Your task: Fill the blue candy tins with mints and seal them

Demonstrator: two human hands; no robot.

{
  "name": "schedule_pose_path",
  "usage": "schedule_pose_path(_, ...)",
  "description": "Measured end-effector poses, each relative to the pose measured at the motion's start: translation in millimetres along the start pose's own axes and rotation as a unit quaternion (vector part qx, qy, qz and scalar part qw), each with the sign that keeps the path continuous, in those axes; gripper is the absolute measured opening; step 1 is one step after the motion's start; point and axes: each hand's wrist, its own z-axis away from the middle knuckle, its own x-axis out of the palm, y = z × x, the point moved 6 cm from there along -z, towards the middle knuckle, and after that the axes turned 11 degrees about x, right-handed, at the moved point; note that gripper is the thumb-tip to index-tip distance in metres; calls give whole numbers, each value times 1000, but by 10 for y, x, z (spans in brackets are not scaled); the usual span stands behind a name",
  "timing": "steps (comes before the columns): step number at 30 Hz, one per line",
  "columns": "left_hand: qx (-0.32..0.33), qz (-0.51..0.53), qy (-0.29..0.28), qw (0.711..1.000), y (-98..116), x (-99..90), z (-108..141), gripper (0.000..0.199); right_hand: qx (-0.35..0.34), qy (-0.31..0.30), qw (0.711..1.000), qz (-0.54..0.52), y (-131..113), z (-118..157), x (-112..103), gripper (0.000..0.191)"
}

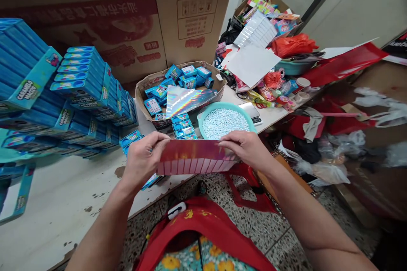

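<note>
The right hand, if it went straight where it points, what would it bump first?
Beyond the shiny red piece that the right hand is holding, probably the turquoise bowl, though it might pass above; depth is unclear.

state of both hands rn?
Left hand: closed, pinching one end of the shiny reddish sheet.
Right hand: closed, pinching the other end of the same sheet.

Far side of held reddish-pink sheet hidden
</note>
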Motion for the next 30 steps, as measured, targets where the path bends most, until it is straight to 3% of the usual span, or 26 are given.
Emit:
schedule_pose_path(3, -122, 92, -19, 988, -345, 137, 86, 21, 65, -83, 991, -87, 321, -136, 107, 16)
schedule_pose_path(6, -227, 182, 21, 957, -678, 267, 184, 26, 129, -105, 975, -150, 612, -332, 206, 18)
schedule_pose_path(8, -272, 226, 37, 935, -881, 345, 259, 33, 172, -127, 955, -204, 774, -476, 293, 24)
schedule_pose_path(10, -289, 214, 28, 933, -1028, 395, 305, 38, 202, -157, 931, -259, 867, -625, 401, 30)
schedule_pose_path(13, -246, 23, 41, 968, -1049, 335, 214, 38, 213, -177, 914, -295, 877, -858, 555, 30)
schedule_pose_path(16, -110, -151, 36, 982, -734, 410, -124, 41, 192, -180, 923, -280, 800, -1062, 686, 27)
schedule_pose_path(18, -45, -170, -34, 984, -532, 642, -375, 44, 168, -187, 929, -273, 744, -1154, 755, 27)
schedule_pose_path(21, -69, -131, -171, 974, -469, 1046, -601, 37, 137, -193, 938, -254, 707, -1222, 814, 28)
schedule_pose_path(23, -108, -96, -212, 967, -524, 1214, -650, 39, 104, -154, 958, -217, 702, -1237, 787, 30)
schedule_pose_path(26, -123, -73, -199, 969, -614, 1283, -685, 40, 3, -22, 991, -132, 645, -1199, 657, 34)
schedule_pose_path(28, -116, -58, -191, 973, -649, 1282, -707, 38, -69, 57, 994, -55, 587, -1124, 599, 35)
schedule_pose_path(30, -110, -42, -189, 975, -668, 1277, -736, 37, -112, 98, 989, 26, 557, -1050, 600, 34)
